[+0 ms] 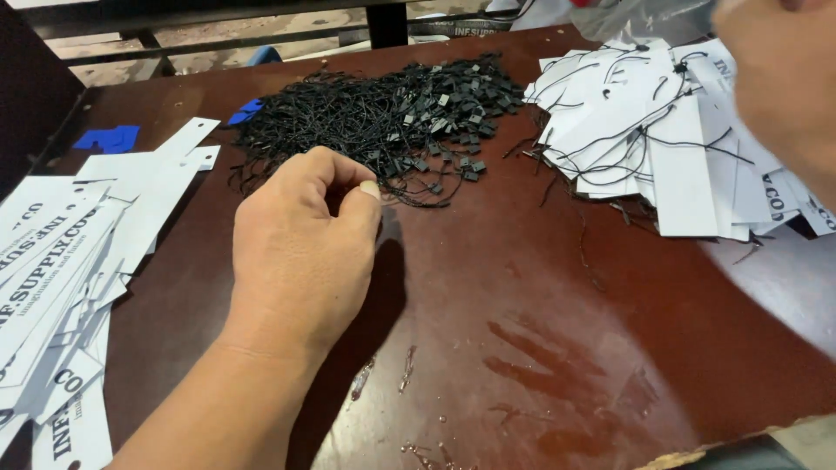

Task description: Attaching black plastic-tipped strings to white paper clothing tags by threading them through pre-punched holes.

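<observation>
Where the near edge of the worktop (557,348) runs out of frame, its dark red-brown surface shows a worn, scuffed patch and a chipped corner at the near right. Along the left edge lies a loose stack of white paper tags (61,287) with dark print, cut off by the frame so their full count cannot be told. Further in, the left hand (300,252) rests on the worktop, fingers curled and thumb pressed against the fingertips in a pinch at the near fringe of the pile of black string fasteners (392,117); whether a string is actually caught between them is hidden by the fingers. That pile sits toward the far middle of the worktop, a tangled heap of thin black loops with small square black locks, denser on its right side. At the far right edge lies a heap of white tags with strings already attached (662,139), overlapping and partly cropped. Over it, the right hand (784,78) is blurred and mostly out of frame, so its fingers cannot be read. Small blue scraps (109,137) lie near the far left corner.
</observation>
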